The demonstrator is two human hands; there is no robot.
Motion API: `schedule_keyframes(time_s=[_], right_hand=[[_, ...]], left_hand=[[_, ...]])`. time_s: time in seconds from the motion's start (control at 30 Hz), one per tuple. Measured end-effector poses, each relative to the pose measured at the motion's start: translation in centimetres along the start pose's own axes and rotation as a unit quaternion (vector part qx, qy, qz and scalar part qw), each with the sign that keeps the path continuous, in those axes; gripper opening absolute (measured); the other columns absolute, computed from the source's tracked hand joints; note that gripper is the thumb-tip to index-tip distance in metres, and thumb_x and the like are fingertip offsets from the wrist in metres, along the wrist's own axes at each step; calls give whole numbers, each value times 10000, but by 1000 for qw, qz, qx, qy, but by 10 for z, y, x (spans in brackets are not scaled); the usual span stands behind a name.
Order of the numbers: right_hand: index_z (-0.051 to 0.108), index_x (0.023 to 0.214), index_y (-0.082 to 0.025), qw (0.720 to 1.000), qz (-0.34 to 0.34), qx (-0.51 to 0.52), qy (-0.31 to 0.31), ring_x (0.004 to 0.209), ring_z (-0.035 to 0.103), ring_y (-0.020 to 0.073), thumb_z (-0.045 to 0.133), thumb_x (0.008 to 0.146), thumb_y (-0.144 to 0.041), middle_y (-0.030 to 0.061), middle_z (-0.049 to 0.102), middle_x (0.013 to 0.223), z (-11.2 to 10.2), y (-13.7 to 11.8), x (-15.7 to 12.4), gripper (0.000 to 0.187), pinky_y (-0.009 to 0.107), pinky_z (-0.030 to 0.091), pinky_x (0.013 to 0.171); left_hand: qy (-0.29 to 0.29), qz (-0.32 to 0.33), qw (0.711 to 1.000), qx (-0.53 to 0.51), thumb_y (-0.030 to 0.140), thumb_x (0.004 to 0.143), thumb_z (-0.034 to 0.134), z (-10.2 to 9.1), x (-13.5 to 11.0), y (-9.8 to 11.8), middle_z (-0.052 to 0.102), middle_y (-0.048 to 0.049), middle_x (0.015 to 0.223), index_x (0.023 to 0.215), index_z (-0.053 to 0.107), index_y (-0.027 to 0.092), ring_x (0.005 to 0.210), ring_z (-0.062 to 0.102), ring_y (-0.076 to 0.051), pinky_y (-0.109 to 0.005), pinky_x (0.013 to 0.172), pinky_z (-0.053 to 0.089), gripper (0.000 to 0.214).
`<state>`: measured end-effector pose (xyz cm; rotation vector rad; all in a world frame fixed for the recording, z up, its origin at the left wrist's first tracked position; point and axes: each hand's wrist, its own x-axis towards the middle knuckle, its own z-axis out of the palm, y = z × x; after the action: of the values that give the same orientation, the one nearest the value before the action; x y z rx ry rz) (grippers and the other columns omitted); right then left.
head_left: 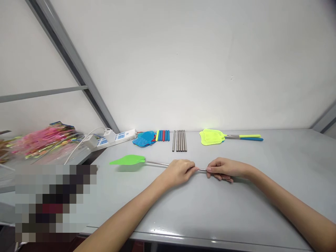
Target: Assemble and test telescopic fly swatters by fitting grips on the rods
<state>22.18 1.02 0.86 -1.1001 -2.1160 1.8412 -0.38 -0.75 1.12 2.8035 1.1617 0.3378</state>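
Blue swatter heads (143,139), colored grips (162,135), steel rods (180,140) and a yellow swatter (212,137) sit along the far edge, beside a power strip (122,137) (chargers (110,135) plugged in).

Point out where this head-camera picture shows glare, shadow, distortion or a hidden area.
In the head view, glare shines on the grey table's front edge, the wall's metal beam slants from wide-angle distortion, a pixelated block hides the lower left, and the green fly swatter casts a soft shadow.

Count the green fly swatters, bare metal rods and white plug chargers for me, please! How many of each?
Green fly swatter: 1
Bare metal rods: 6
White plug chargers: 2
Total: 9
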Motion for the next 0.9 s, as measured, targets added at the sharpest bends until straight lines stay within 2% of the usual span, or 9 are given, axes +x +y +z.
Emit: schedule_keyframes(time_s=[0.3, 0.9], right_hand=[[592, 826, -121, 1000, 7, 6, 3, 329, 312, 25, 443, 821, -459, -50, 440, 516, 0, 1, 0, 369, 156, 318, 318], [574, 810, -133, 1000, 5, -10, 12, 332, 331, 29, 452, 818, -447, -54, 445, 516, 1, -2, 0, 337, 157, 336, 322]], left_hand=[[-6, 3, 1000, -15, 325, 908, 306, 2, 0, 1, 596, -3, 772, 798, 544, 186, 676, 538, -121, -214, 584, 336, 296], [-9, 6, 999, -34, 304, 906, 313, 4, 1, 0, 598, 2, 788, 818, 546, 192, 693, 542, -120, -209, 601, 352, 274]])
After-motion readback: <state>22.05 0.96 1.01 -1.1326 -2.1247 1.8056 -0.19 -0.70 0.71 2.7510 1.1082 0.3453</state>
